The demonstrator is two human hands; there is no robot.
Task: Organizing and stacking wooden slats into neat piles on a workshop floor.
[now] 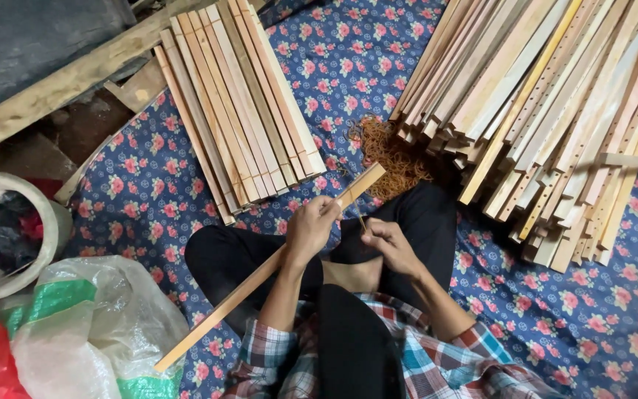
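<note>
The left hand (310, 225) is closed around a long wooden slat (260, 272) that runs slantwise across the lap, above the floral cloth (348, 59). The right hand (387, 244), just right of the slat, pinches a thin rubber band (358, 214) stretched toward it. Far left of the slat, a white bucket (46, 214) holds dark and red rags, and below it a clear plastic bag (105, 325) lies crumpled, its contents unclear.
</note>
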